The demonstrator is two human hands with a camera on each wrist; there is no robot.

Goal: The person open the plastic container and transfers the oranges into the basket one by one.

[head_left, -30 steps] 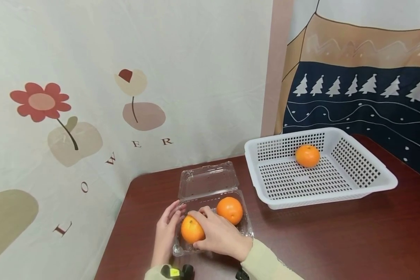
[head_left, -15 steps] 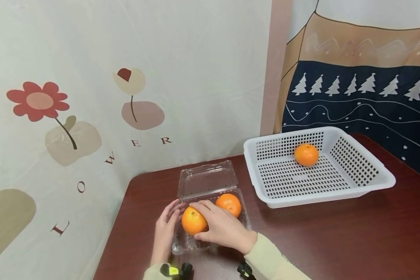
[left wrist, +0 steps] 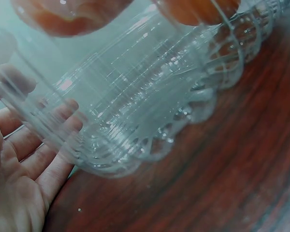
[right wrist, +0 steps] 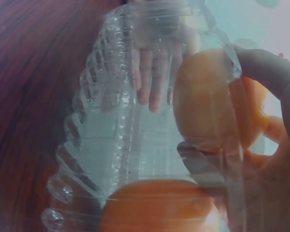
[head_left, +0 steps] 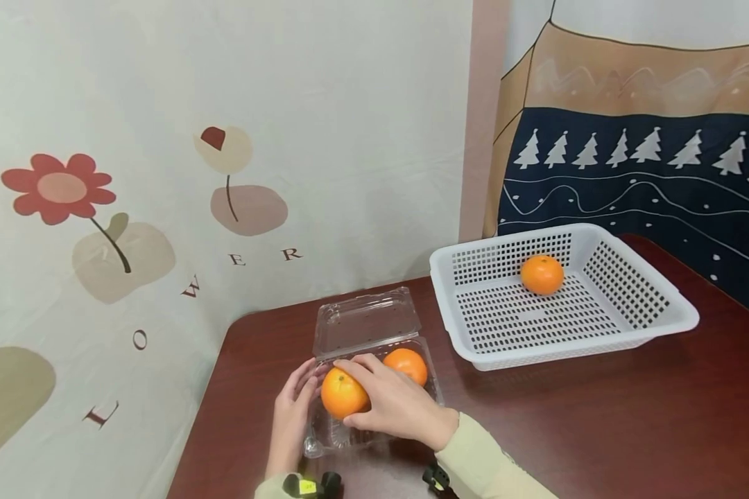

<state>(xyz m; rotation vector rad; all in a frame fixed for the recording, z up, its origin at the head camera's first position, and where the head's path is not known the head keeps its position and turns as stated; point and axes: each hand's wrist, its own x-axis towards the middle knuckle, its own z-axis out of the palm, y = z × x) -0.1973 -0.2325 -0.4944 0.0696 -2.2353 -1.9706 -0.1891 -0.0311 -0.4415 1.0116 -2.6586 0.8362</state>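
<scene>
Nearest, we list the right hand (head_left: pixel 399 405): fingers and thumb curled around one side of a held orange (head_left: pixel 340 396), which lies against its fingertips and appears raised off the floor of a clear box (head_left: pixel 337 439). Left hand (head_left: pixel 292 416): fingers loosely extended along the box's left wall, gripping nothing; whether they touch it we cannot tell. Second orange (head_left: pixel 407 364): in the box's far right part, beyond the right hand. Lid (head_left: pixel 367 320): folded back, lying on the surface (head_left: pixel 574 423). Farther right, white basket (head_left: pixel 537 315), holding a third orange (head_left: pixel 542 275), well apart from both hands. Progress, as we judge it: partway; lid already open, one orange in the basket, one in the box, the held one not yet released. Farthest: printed cloth (head_left: pixel 362 138).
</scene>
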